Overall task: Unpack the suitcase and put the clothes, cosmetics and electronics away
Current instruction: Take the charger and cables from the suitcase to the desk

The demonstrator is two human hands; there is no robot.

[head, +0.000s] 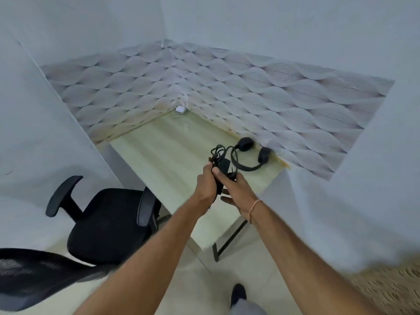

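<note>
A black charger with a bundled cable [221,161] is held above the pale wooden desk [172,155]. My left hand [205,184] grips it from the left, fingers curled round the cable. From the right, my right hand [236,189] holds the charger's block, with the thumb on top. Black headphones [250,155] lie on the desk just beyond, against the patterned wall panel. The suitcase is out of view.
A black office chair [106,221] stands left of the desk, partly under it. A small white object [180,109] sits in the desk's far corner. Walls close the desk in on two sides. My foot [238,294] is on the tiled floor below.
</note>
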